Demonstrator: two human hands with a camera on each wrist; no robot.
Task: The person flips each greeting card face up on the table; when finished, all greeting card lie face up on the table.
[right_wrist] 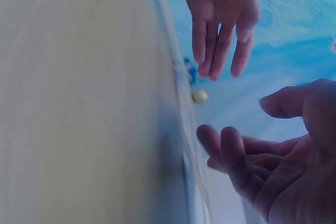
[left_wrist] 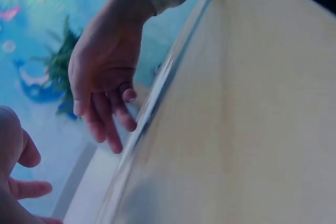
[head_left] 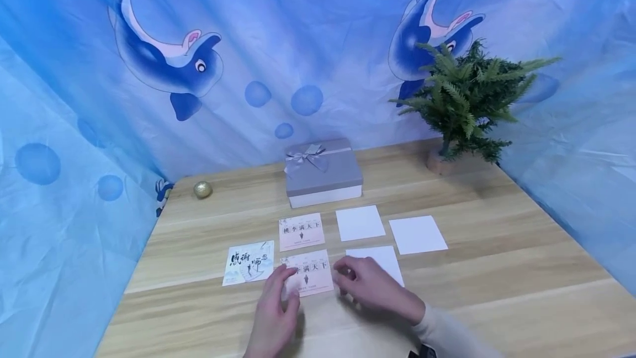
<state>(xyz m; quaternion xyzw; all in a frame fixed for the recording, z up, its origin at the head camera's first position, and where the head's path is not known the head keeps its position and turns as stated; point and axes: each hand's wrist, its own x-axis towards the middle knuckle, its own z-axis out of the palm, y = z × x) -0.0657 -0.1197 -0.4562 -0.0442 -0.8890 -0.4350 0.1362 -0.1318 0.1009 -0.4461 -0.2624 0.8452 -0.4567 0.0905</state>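
Note:
A pink card with dark characters [head_left: 318, 273] lies flat on the table between my two hands. My left hand [head_left: 273, 314] overlaps its left edge in the head view, thumb and fingers spread apart. At the card's right edge are the loosely bent fingers of my right hand [head_left: 372, 286], which partly covers a blank white card [head_left: 385, 258]. Both wrist views show the palms with nothing held: the right hand [right_wrist: 286, 169] with thumb apart from its fingers, the left [right_wrist: 223, 19] with fingers hanging loosely. A matching pink card [head_left: 301, 241] lies just behind the first.
To the left lies a pale card with brush lettering [head_left: 248, 258]. Two more white cards [head_left: 360, 222] [head_left: 418, 235] lie at the right. Behind stands a grey lidded gift box [head_left: 325, 173] with a bow. A gold ball [head_left: 202, 189] and a potted plant [head_left: 462, 104] stand farther back.

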